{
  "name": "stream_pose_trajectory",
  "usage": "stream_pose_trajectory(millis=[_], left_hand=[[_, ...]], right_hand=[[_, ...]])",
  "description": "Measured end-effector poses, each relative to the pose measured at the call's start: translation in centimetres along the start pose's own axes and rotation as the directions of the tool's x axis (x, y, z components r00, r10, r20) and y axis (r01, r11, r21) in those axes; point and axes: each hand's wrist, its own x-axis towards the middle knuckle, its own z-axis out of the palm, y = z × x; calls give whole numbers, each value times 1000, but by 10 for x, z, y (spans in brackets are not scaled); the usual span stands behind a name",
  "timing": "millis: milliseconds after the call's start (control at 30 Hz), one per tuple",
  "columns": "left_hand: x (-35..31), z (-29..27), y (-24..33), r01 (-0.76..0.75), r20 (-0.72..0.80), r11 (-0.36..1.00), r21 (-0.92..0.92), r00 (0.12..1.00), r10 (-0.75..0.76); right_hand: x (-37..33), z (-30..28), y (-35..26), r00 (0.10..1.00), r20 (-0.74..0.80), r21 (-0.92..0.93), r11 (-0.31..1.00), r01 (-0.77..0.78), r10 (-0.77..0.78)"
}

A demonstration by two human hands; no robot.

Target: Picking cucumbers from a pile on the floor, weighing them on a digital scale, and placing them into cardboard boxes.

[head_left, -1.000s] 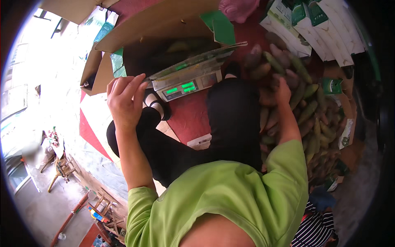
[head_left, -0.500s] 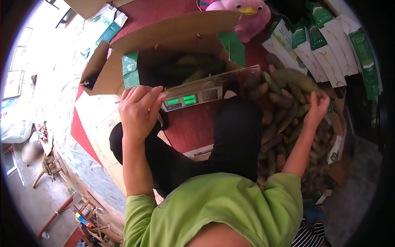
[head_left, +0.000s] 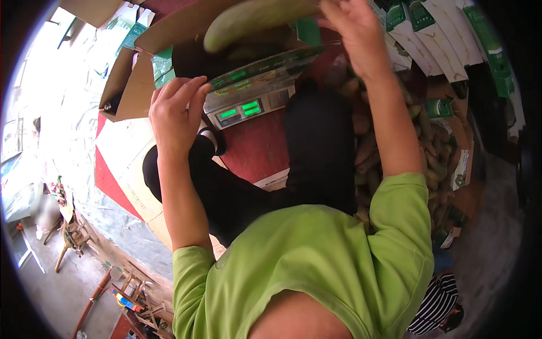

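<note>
A cardboard box (head_left: 186,34) with green-printed flaps stands behind a digital weighing scale (head_left: 240,113) with lit green digits; whether it rests on the scale is hidden. My left hand (head_left: 178,107) is closed on the box's near flap (head_left: 265,65), at its left end. Over the open box my right hand (head_left: 361,42) grips one end of a long, thick green fruit or vegetable (head_left: 248,24), slightly blurred; its exact kind is unclear. Inside, the box is dark, with more greenish shapes low down. To the right lies a heap of similar green and brownish-red produce (head_left: 435,152), partly behind my right forearm.
Folded green-and-white cartons (head_left: 440,37) stand at the far right. An open carton (head_left: 462,161) borders the heap. Flat cardboard (head_left: 130,164) lies left of my knees. Wooden stools (head_left: 141,299) stand lower left. Another person's striped sleeve (head_left: 435,302) shows at lower right.
My right hand has moved from the heap up and left over the box, carrying the long green piece. My left hand stays on the flap, which now tilts toward me.
</note>
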Motion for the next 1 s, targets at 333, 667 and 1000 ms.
stream_pose_trajectory(millis=[333, 667, 1000], left_hand=[[-6, -1, -6, 9, -38, 1000, -9, 999, -10], [-5, 8, -15, -12, -27, 999, -36, 1000, 11], [-5, 8, -21, -69, -21, 997, 31, 997, 70]], right_hand=[[-86, -132, 124, 989, -144, -578, 813, -69, -18], [-320, -206, 247, 833, -171, -830, 378, -410, 527], [-389, -240, 269, 817, -227, -896, 216, -389, 529]])
